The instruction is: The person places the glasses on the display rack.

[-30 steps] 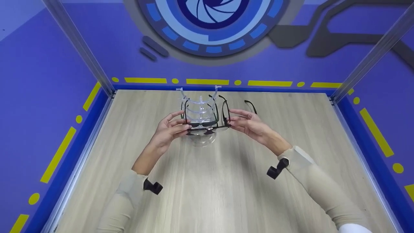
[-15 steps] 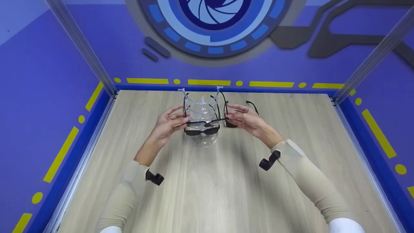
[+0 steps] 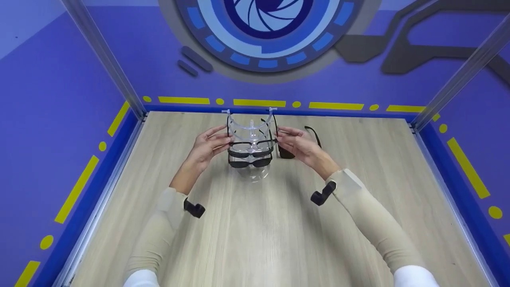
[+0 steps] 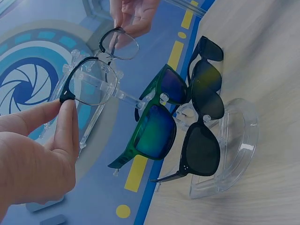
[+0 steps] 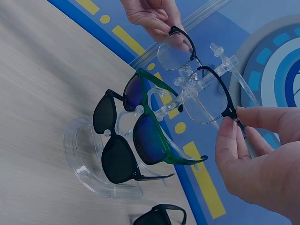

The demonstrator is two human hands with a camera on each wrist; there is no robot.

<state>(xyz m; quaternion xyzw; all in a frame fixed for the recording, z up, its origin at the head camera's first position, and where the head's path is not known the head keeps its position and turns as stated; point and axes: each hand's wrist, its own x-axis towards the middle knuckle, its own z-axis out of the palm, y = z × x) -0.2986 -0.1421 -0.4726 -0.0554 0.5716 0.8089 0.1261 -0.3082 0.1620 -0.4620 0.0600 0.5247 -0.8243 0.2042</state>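
Between both hands is a pair of clear-lensed eyeglasses (image 3: pixel 241 142) with a black browline, their arms pointing back. My left hand (image 3: pixel 207 146) pinches one end near the hinge, and my right hand (image 3: pixel 299 144) pinches the other. The glasses overlap the upper part of a clear plastic eyewear stand (image 5: pixel 77 161) in every view. Lower on the stand sit green-framed sunglasses (image 4: pixel 157 131) with mirrored blue-green lenses. Beneath those, black sunglasses (image 4: pixel 201 150) occupy the lowest tier above the curved base.
Another pair of dark sunglasses (image 3: pixel 286 153) rests on the wood-grain table (image 3: pixel 263 231), just right of the stand and partly behind my right hand. Blue printed panels (image 3: pixel 119 59) with metal corner posts (image 3: pixel 107 63) enclose the back and sides.
The eyeglasses have moved up and back, from in front of the lower sunglasses to the stand's upper part. My right hand has shifted left, and both hands still hold the frame.
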